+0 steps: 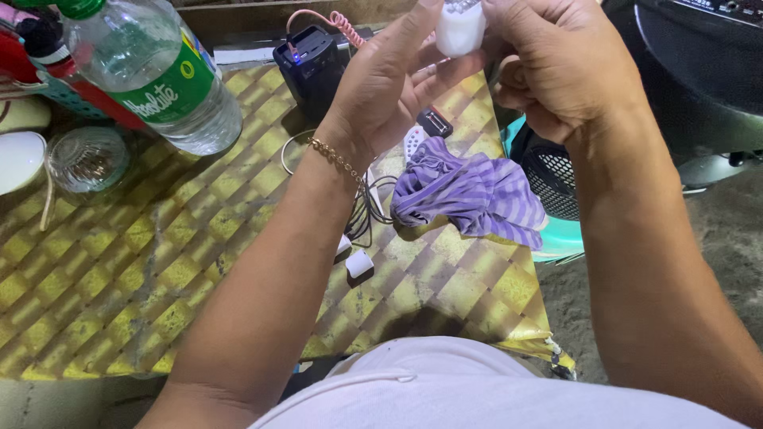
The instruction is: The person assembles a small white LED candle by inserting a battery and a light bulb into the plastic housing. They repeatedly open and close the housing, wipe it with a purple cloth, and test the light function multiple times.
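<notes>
Both hands are raised above the table's far edge and meet on a small white plastic object (pixel 459 30). My left hand (pixel 393 79) pinches it between thumb and fingers; a thin gold bracelet (pixel 335 159) circles that wrist. My right hand (pixel 556 63) curls around the object's right side. The object's top is cut off by the frame, so its full shape is hidden. Below the hands lies a crumpled purple striped cloth (pixel 473 195) on the yellow patterned tablecloth (pixel 119 278).
A clear water bottle (pixel 151 71) with a green label and a glass jar (pixel 87 159) stand at the left. A black box (pixel 310 63) with a coiled pink cord, white charger plugs (pixel 359 264) and cables lie mid-table. A teal fan (pixel 548 191) sits off the right edge.
</notes>
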